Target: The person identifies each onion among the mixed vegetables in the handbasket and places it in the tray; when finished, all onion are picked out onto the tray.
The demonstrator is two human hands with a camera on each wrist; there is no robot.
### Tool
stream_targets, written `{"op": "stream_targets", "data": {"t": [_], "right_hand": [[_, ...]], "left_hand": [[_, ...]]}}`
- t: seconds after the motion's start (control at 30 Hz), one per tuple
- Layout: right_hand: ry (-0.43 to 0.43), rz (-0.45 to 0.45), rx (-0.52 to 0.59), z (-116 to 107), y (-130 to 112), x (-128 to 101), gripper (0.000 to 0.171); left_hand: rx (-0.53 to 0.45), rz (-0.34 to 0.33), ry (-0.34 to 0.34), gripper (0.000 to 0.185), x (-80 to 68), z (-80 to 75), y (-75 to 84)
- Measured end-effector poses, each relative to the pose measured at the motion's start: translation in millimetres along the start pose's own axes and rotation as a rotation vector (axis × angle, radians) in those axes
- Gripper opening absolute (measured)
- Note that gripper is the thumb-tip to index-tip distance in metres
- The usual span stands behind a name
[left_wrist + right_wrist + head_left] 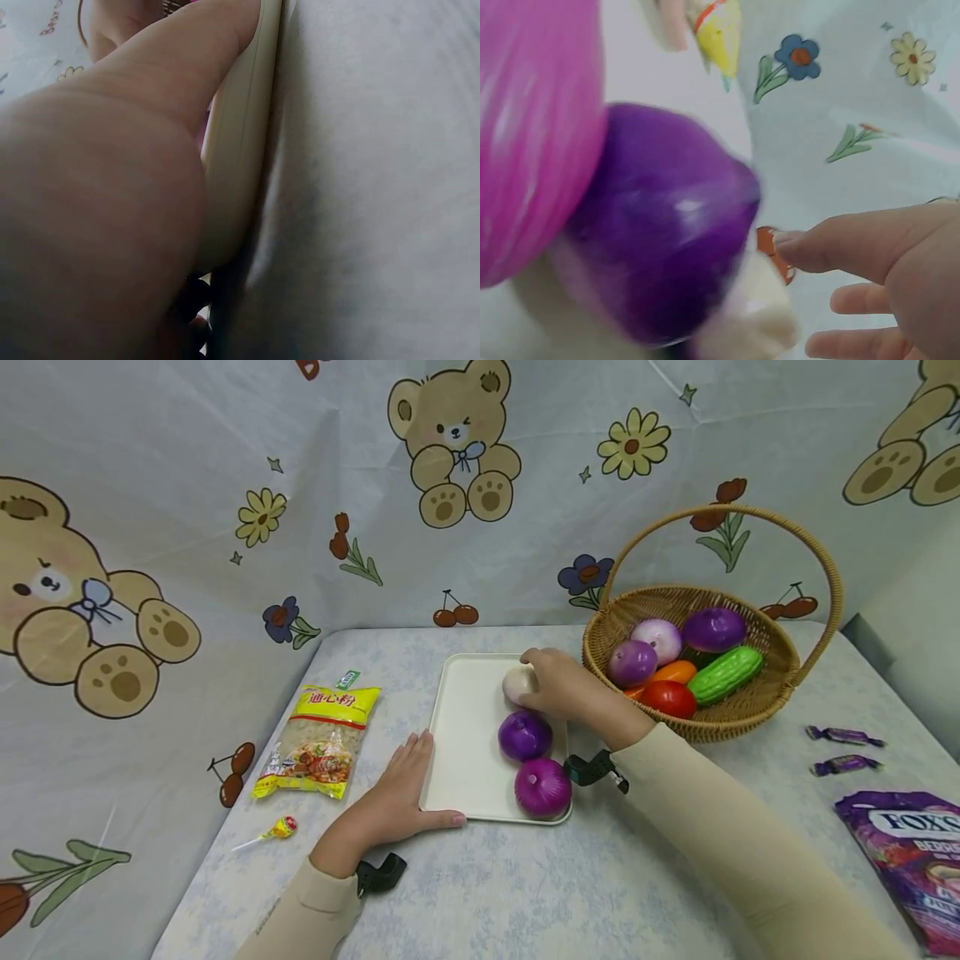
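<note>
On a cream tray [468, 752], three round vegetables stand in a row along the right side. Nearest is a magenta onion [543, 788], then a dark purple onion [525, 735], and farthest a whitish bulb [517, 685]. My right hand [566, 685] is at the whitish bulb, its thumb and fingers spread around the near side of it. In the right wrist view the fingertips lie just beside the bulb [757, 319], parted. My left hand [397, 793] rests at the tray's front left corner, fingers straight along the left edge and thumb on the front rim.
A wicker basket [720, 731] at the right holds onions, a tomato, a carrot and a green bumpy gourd. A pasta bag [322, 739] and lollipop [279, 828] lie left. Wrapped candies [846, 764] and a purple FOX'S bag [911, 860] lie right.
</note>
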State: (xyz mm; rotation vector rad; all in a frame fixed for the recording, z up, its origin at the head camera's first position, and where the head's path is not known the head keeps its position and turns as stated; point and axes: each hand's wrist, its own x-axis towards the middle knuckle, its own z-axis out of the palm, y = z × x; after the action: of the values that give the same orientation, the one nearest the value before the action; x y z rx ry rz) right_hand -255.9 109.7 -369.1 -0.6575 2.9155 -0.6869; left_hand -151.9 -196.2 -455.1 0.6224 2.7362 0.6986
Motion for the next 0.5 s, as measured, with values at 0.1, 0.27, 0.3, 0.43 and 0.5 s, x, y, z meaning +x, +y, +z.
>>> {"op": "stream_targets", "data": {"t": [0.1,0.27,0.3,0.43,0.5], "right_hand": [[-0.003,0.009,0.007,-10,-7,-4,0.066],[0.033,-0.013,0.038,-33,-14,-16,0.064],[0.048,-0.026,0.04,-37,-14,-19,0.063],[0.117,-0.065,0.054,-55,-8,-28,0.06],[0.143,-0.061,0.062,-63,-3,-32,0.06]], "left_hand": [[0.001,-0.01,-0.009,0.141,-0.3,0.0,-0.3],[0.003,-0.011,-0.01,0.142,-0.8,-0.3,0.0],[0.003,-0.011,-0.009,0.142,-0.9,-0.4,0.2],[0.004,-0.011,-0.005,0.142,-0.6,0.1,0.3],[0.0,-0.009,-0.002,0.143,-0.4,0.4,-0.1]]}}
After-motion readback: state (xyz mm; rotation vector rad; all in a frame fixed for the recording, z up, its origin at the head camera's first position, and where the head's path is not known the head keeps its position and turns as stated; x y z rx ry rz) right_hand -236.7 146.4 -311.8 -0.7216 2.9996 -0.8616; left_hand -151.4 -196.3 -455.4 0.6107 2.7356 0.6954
